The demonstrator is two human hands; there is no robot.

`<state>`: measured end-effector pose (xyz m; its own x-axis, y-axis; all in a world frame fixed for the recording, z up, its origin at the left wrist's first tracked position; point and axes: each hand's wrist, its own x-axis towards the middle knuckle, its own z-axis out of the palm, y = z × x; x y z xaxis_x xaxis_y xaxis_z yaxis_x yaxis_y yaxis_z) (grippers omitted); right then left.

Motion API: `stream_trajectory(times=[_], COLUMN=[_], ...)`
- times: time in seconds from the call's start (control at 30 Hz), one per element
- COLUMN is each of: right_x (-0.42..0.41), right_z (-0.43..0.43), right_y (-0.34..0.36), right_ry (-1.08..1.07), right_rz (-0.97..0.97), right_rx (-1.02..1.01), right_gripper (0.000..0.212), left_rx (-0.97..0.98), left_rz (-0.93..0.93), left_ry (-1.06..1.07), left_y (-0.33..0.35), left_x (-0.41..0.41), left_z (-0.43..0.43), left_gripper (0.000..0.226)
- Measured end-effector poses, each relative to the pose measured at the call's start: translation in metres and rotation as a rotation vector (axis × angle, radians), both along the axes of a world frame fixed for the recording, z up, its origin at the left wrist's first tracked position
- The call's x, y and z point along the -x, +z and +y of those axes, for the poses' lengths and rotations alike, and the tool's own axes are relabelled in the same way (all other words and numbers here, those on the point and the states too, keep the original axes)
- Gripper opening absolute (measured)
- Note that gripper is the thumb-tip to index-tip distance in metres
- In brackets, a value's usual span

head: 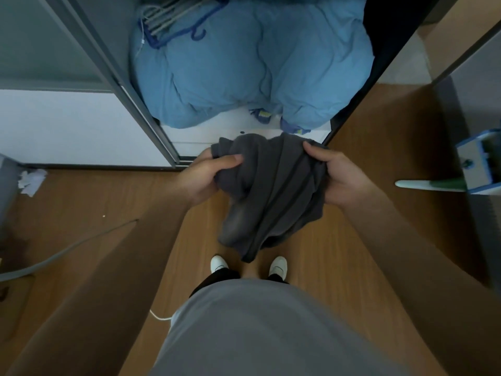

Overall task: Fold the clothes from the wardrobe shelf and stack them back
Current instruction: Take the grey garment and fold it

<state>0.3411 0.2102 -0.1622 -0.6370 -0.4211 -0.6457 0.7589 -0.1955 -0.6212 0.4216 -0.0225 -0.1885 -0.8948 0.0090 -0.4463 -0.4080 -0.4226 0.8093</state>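
the left hand (208, 176) and right hand (334, 176) each grip a side of the bunched grey shirt (271, 191) in mid-air; folding seems barely begun, so spreading it flat likely comes next.

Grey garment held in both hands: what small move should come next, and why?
Probably draw the hands apart to spread it out. The grey garment hangs bunched and creased between the left hand and right hand, which grip its top edge close together, so no flat shape for folding shows yet.
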Motion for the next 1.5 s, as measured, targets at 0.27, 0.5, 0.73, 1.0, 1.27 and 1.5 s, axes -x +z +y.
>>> stream_trajectory(times=[0.27,0.5,0.73,1.0,1.27,1.5], right_x=[0.011,-0.029,-0.008,-0.011,-0.013,-0.003], right_z=[0.02,0.008,0.019,0.011,-0.008,-0.001], right_y=[-0.018,-0.049,-0.047,-0.033,-0.001,0.007], right_ry=[0.002,0.195,-0.005,0.151,-0.101,-0.113], right_rz=[-0.041,0.204,0.285,0.221,0.059,0.052], right_rx=[-0.213,-0.652,-0.482,-0.197,0.054,0.123], right_gripper=[0.062,0.026,0.018,0.053,0.03,0.036], left_rx=[-0.03,0.176,0.043,0.029,-0.076,-0.01], left_rz=[0.061,0.08,0.034,-0.048,0.023,0.015], left_ry=[0.139,-0.032,0.281,0.206,0.115,0.12], left_y=[0.023,0.024,0.022,0.02,0.03,0.032], left_x=[0.015,0.008,0.01,0.008,0.007,0.019], left_z=[0.009,0.016,-0.001,-0.001,-0.023,0.011], left_gripper=[0.021,0.032,0.019,0.03,0.041,0.02])
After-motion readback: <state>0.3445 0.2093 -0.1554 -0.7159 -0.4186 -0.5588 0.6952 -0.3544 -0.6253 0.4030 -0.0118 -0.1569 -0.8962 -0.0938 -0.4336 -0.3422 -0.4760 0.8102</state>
